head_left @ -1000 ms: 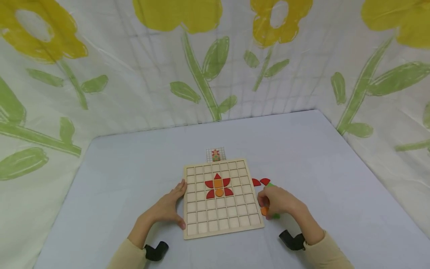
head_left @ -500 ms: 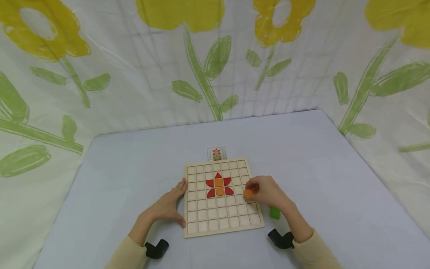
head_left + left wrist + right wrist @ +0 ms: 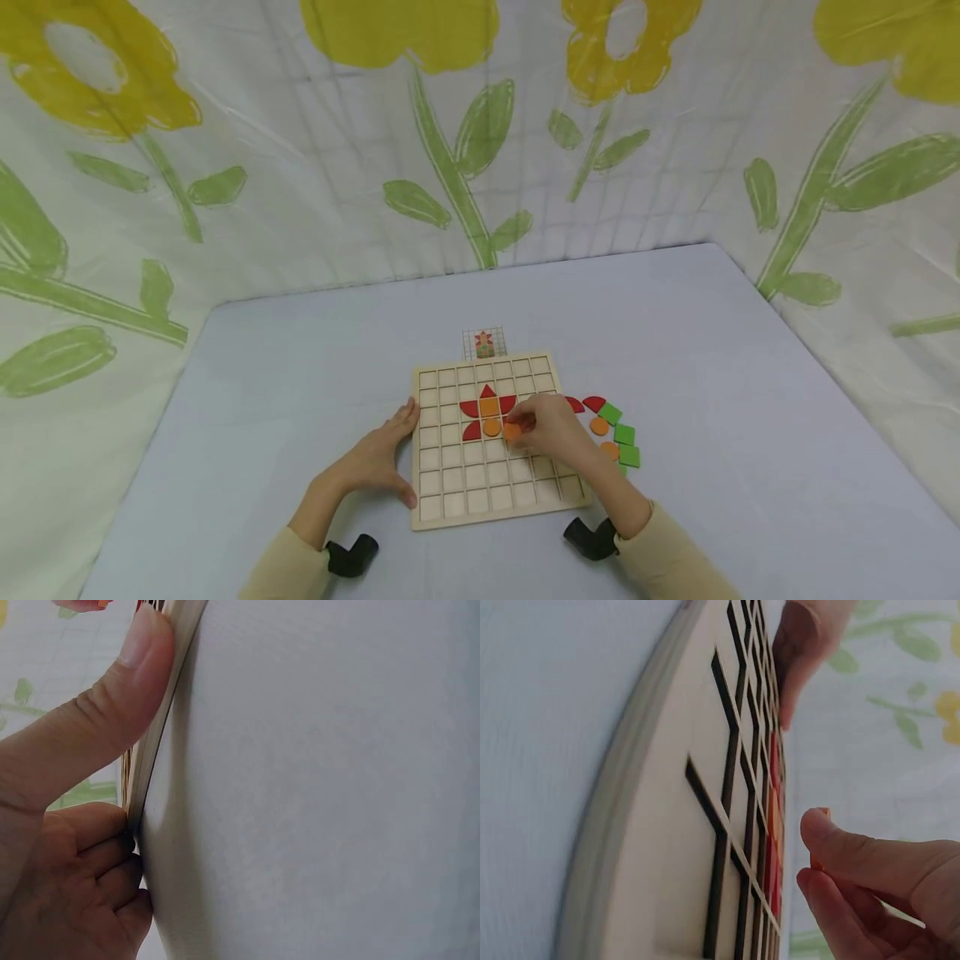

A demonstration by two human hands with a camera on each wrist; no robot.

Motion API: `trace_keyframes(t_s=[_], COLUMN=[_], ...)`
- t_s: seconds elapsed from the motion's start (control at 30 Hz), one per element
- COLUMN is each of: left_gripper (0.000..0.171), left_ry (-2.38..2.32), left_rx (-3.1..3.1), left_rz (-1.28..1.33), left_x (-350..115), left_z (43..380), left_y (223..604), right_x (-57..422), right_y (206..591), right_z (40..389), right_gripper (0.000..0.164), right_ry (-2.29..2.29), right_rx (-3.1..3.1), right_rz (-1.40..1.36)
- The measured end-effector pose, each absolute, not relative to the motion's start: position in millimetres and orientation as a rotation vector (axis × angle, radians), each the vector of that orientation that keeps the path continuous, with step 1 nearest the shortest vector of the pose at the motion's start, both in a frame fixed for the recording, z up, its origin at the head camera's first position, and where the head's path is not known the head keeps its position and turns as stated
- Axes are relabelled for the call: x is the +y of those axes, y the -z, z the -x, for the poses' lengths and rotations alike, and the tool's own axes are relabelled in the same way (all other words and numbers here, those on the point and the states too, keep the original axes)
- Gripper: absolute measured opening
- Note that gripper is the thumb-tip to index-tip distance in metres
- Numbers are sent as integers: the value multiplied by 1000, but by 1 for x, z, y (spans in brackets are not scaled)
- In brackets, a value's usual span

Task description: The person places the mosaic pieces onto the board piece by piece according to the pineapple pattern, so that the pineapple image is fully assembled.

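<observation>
Pinching a flat, roundish orange piece (image 3: 512,431) over the square, pale wooden grid board (image 3: 453,506), my right hand (image 3: 553,428) should lower it level; my left hand (image 3: 375,460), fingers spread against the edge, should brace firmly.

Pale table (image 3: 337,350) — gridded board (image 3: 463,477), loose coloured tiles (image 3: 625,434), small sheet (image 3: 484,343), apparently paper.

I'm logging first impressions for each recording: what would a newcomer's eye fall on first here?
Probably the large yellow flowers on the white backdrop behind the table in the head view. Next, the red and orange pieces grouped in the upper middle of the pale gridded board. Then the right hand, pinching an orange piece over the board, with loose pieces on the table to the board's right.
</observation>
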State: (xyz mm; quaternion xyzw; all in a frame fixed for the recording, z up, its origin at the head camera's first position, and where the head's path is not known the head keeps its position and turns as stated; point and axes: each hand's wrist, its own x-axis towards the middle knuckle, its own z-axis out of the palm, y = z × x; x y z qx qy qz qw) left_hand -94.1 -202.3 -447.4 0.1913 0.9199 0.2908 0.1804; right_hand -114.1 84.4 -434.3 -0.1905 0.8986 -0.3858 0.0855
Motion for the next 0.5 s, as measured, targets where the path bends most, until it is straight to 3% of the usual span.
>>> trace_keyframes(t_s=[0.5], left_gripper=[130], left_ry=[-854], left_rx=[2565], left_rz=[-487], left_x=[-203], left_z=[95], left_y=[445], right_x=[39], right_y=[436], right_z=[107], right_gripper=[20], right_ry=[1135], right_rx=[2558], right_rz=[605])
